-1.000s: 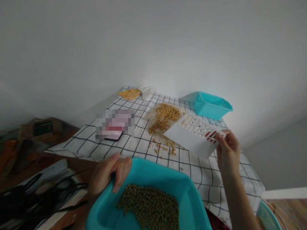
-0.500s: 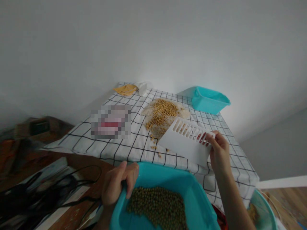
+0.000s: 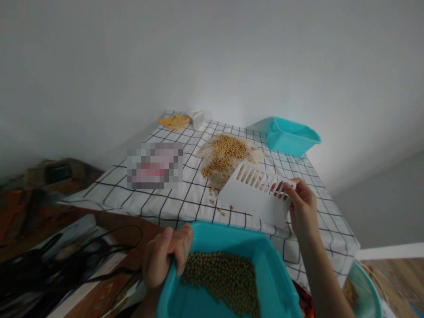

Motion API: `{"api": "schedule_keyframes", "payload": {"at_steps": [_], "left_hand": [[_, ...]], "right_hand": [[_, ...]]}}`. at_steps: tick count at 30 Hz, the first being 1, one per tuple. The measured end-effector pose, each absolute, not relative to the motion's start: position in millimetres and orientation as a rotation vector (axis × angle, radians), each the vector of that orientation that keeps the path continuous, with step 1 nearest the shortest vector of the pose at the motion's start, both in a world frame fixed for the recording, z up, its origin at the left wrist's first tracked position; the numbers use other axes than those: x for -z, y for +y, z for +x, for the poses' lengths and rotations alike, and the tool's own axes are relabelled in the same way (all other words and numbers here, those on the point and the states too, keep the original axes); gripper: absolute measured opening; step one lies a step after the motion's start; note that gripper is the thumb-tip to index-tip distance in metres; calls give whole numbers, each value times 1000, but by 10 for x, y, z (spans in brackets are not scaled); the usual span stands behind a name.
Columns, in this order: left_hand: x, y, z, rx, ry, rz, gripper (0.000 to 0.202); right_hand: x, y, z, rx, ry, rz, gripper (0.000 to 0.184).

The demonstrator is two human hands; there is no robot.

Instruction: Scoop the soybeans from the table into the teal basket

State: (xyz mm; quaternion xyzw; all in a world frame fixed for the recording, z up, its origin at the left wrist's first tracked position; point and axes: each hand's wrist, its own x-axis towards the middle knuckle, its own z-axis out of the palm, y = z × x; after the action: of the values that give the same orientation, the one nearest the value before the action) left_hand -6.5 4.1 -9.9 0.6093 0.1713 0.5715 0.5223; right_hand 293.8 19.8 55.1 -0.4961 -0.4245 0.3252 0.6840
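My left hand [image 3: 167, 251] is closed over the left rim of a teal plastic bin [image 3: 278, 269] at the table's near edge. Inside the bin lies a layer of round beans [image 3: 225, 276], spread toward its far and right side, with bare floor showing at the near left. My right hand [image 3: 302, 205] pinches the right end of a white slotted plastic sheet [image 3: 255, 194]. That sheet is tilted above the cloth, its left corner beside a heap of yellow soybeans [image 3: 228, 148] on a clear plastic bag. A few loose beans [image 3: 221, 212] lie in front of the heap.
The checked tablecloth [image 3: 165, 198] covers the table against a wall. A second teal bin [image 3: 291, 137] stands at the back right, a yellow cloth [image 3: 175, 121] at the back left. A blurred-out pink packet [image 3: 154, 168] lies left. Cables [image 3: 109, 251] and a tub [image 3: 364, 287] flank the table below.
Little differs. The near bin sits very slightly farther right, with my left hand still on its rim. The slotted sheet stays in my right hand at nearly the same place.
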Motion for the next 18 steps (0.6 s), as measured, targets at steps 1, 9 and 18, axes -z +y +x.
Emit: {"api": "schedule_keyframes", "payload": {"at_steps": [1,9,18], "left_hand": [[111,45,-76,-1368,413,1463,68],[110,28,-17,-1417,409,1432,67],[138,109,-252,-1347,406,1478,70]], "right_hand": [[-554,202,2948,-740,-952,-1115,21],[-645,209,2984,-939,-978,-1107,24],[-612,159,3268,-644,-871,-1149,19]]}}
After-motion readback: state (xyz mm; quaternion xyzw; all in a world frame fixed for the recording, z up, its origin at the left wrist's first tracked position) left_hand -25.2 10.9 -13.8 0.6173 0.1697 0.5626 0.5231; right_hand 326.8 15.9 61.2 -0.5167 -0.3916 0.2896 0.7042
